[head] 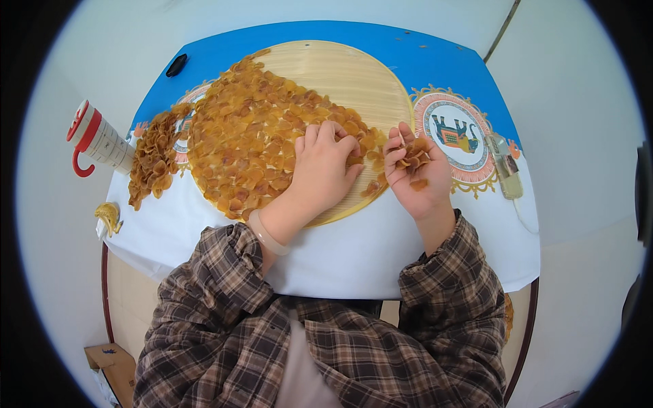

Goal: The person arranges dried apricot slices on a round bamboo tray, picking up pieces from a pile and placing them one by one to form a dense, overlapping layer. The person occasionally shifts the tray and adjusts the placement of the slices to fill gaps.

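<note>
A round woven bamboo tray (347, 76) lies before me, its left and middle covered by thin, amber-brown dried slices (245, 137). Over the tray's near right part is my left hand (324, 163), palm down with bent fingers; a slice shows by its thumb and index finger, but whether they grip it is unclear. A loose handful of brown slices (414, 157) rests in my right hand (421, 178), which is palm up with curled fingers at the tray's right rim. Left of the tray, a heap of darker slices (155, 153) sits on the tablecloth.
A cup with a red lid and handle (102, 137) leans outward at the table's left edge, near a small yellow curved object (108, 218). A black object (177, 65) lies far left. At right is a flat rectangular device (505, 168) with a cable. A cardboard box (112, 370) stands below.
</note>
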`<state>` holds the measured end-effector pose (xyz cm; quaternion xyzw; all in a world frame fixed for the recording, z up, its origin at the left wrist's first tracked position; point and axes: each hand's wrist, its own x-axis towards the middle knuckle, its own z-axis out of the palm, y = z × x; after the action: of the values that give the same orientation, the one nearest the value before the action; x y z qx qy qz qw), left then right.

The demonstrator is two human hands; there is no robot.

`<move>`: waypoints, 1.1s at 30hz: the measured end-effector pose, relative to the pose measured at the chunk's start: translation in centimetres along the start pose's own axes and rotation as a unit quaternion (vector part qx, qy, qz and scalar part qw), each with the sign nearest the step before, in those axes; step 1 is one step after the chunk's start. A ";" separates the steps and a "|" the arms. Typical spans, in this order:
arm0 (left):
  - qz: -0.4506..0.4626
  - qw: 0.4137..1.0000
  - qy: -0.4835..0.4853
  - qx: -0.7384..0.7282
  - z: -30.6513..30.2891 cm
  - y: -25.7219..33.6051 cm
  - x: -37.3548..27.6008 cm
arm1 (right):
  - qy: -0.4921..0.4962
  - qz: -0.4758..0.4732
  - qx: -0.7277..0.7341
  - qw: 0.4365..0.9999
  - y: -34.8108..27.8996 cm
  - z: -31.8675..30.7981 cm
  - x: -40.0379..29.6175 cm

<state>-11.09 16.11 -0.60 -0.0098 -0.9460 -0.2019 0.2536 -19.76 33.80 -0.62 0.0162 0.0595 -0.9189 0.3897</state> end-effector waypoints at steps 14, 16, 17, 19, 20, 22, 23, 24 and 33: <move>0.139 0.974 -0.033 -0.177 -3.3 5.8 -0.1 | 0.050 -0.009 -0.090 0.995 1.5 0.3 -0.4; 0.155 0.976 -0.016 -0.151 -2.7 6.2 0.0 | 0.026 0.019 -0.065 0.997 1.3 -0.1 -0.3; 0.161 0.977 -0.014 -0.141 -2.5 6.1 0.0 | 0.034 0.016 -0.072 0.997 1.4 0.0 -0.4; 0.171 0.978 -0.011 -0.118 -2.1 6.0 -0.1 | 0.049 0.011 -0.083 0.995 1.7 0.3 -0.5; 0.174 0.977 -0.010 -0.120 -2.0 6.0 0.0 | 0.052 0.009 -0.085 0.995 1.6 0.3 -0.5; 0.179 0.976 -0.009 -0.120 -2.0 6.0 0.0 | 0.054 0.007 -0.089 0.995 1.6 0.1 -0.4; 0.176 0.977 -0.025 -0.114 -2.2 6.0 0.0 | 0.055 0.004 -0.083 0.995 1.7 0.1 -0.4; 0.175 0.978 -0.040 -0.108 -2.6 6.2 0.1 | 0.055 0.000 -0.079 0.995 1.6 0.1 -0.3; -0.001 0.735 -0.565 -0.376 -9.6 7.0 -2.5 | 0.096 -0.120 0.019 0.988 -1.6 1.0 0.6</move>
<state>-3.52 19.08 8.42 -0.2156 -0.7623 -0.4983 -0.3522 -21.34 34.35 0.52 0.1047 0.0810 -0.9542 0.2683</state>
